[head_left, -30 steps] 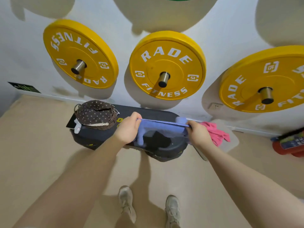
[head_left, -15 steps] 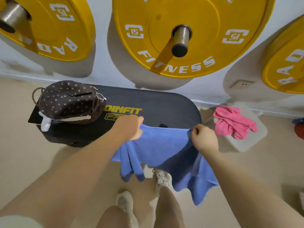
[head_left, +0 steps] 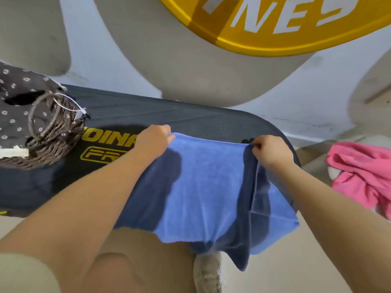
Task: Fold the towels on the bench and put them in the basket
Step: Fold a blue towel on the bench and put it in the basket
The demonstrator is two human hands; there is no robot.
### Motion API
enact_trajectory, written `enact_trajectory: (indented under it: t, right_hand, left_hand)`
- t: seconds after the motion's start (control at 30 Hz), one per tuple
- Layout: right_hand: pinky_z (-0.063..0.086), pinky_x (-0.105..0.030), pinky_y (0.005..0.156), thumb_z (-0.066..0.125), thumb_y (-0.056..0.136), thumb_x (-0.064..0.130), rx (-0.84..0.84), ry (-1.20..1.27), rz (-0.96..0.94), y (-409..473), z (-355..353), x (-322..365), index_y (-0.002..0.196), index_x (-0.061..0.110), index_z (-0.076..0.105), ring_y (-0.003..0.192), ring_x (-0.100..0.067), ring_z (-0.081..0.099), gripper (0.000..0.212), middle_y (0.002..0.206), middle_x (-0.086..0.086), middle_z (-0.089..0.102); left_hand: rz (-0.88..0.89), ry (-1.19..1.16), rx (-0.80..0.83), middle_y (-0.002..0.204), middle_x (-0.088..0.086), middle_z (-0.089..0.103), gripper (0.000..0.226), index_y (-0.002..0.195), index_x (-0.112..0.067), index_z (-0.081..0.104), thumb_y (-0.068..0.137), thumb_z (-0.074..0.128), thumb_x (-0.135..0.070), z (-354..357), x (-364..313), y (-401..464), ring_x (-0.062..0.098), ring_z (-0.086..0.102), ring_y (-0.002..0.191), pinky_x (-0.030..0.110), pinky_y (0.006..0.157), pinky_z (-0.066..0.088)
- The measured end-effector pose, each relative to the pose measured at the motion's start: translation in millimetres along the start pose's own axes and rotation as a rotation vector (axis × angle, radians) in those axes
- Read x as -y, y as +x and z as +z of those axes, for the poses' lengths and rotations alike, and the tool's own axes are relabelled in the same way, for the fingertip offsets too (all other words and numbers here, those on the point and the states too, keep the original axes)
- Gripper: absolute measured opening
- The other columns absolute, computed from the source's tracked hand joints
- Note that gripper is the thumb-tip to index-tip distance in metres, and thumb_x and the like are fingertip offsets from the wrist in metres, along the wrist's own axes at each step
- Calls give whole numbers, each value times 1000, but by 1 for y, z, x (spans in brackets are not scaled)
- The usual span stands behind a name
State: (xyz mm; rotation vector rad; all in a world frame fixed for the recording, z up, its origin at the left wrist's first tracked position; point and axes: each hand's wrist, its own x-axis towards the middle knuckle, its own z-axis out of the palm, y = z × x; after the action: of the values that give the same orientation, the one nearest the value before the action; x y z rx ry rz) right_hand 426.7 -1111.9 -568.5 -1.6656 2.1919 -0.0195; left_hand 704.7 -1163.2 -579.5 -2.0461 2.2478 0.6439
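Note:
A blue towel [head_left: 203, 187] lies spread over the right half of the black padded bench [head_left: 148, 115], its near edge hanging off the front. My left hand [head_left: 153, 140] pinches the towel's far left corner and my right hand [head_left: 270, 151] pinches the far right corner, both down at the bench top. A brown wicker basket [head_left: 53, 142] with a dark flowered lining stands on the bench's left end. A pink towel [head_left: 364, 172] lies crumpled to the right, off the bench.
A yellow weight plate [head_left: 275, 24] hangs on the white wall just above the bench. The pink towel rests on a pale low object. My knees and one white shoe [head_left: 209, 273] show below, on a beige floor.
I have leaned in closer to the bench. Both hands have carried the blue towel forward and down, from hanging in the air to lying spread flat on the bench.

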Motion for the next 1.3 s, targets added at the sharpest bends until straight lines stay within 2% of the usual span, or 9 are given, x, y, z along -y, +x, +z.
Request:
enact_trajectory:
  t: [0.1, 0.23, 0.33, 0.5, 0.73, 0.83, 1.0, 1.17, 1.3]
  right_hand:
    - [39, -32, 70, 41, 88, 7, -70, -19, 115, 22, -1, 4, 110, 18, 66, 102, -36, 58, 35, 114, -15, 63]
    - [37, -39, 73, 38, 87, 0, -177, 3, 185, 20, 0, 40, 115, 2, 50, 105, -42, 54, 31, 127, -18, 44]
    - [43, -40, 75, 39, 92, 7, -202, 92, -141, 8, 20, 94, 117, 3, 51, 103, -41, 54, 28, 130, -16, 41]
    - [45, -43, 86, 40, 97, 20, -26, 73, -710, -3, 66, 195, 110, 9, 60, 106, -33, 52, 26, 117, -12, 55]
    - [44, -42, 90, 59, 87, 36, 262, -84, -947, -8, 96, 265, 118, 9, 56, 108, -35, 50, 41, 117, -16, 51]
    - [45, -40, 85, 66, 77, 49, 230, -240, -1042, -15, 103, 259, 116, 11, 57, 104, -33, 50, 55, 117, -10, 51]
    - [37, -31, 68, 42, 96, 23, 46, -321, -945, -16, 102, 272, 108, 8, 61, 110, -32, 52, 28, 118, -10, 53]
    - [34, -28, 65, 43, 91, 16, -150, 107, -617, -4, 71, 282, 101, 14, 68, 96, -30, 53, 27, 109, -11, 53]
    - [36, -28, 61, 41, 84, 8, 7, 362, -355, 7, 63, 291, 72, 12, 59, 69, -27, 44, 22, 69, -10, 52]
  left_hand:
    - [38, -84, -160, 115, 15, 58, 29, 114, -6, 51, 96, 43, -28, -15, -13, 23, 34, 53, 105, 33, 77, 37]
    - [145, -115, -234, 133, 12, 44, 56, 140, -11, 31, 91, 52, -26, -21, -1, 16, 31, 42, 121, 41, 97, 35]
    - [131, -72, -192, 132, 15, 45, 53, 138, -9, 36, 89, 50, -22, -12, 37, -15, 35, 44, 118, 43, 95, 38]
    - [-73, -23, -183, 120, 16, 50, 36, 123, -7, 49, 90, 53, -20, -4, 104, -67, 35, 48, 113, 45, 90, 41]
    - [-246, 13, -57, 121, 11, 45, 40, 119, -10, 50, 89, 54, -37, 1, 142, -113, 30, 44, 114, 40, 87, 39]
    - [-264, -70, -106, 116, 11, 46, 38, 111, -9, 54, 90, 52, -40, 9, 143, -115, 29, 45, 110, 40, 86, 39]
    - [-247, -168, -178, 112, 5, 47, 36, 94, -11, 63, 94, 44, -41, 22, 138, -114, 24, 43, 104, 33, 82, 33]
    - [-191, -389, -71, 92, -5, 44, 23, 68, -17, 55, 85, 61, -32, 17, 137, -109, 16, 39, 92, 33, 87, 37]
    - [-124, -825, -112, 59, -5, 34, 43, 56, -19, 30, 79, 62, -1, 1, 147, -112, 6, 28, 53, 25, 56, 26]
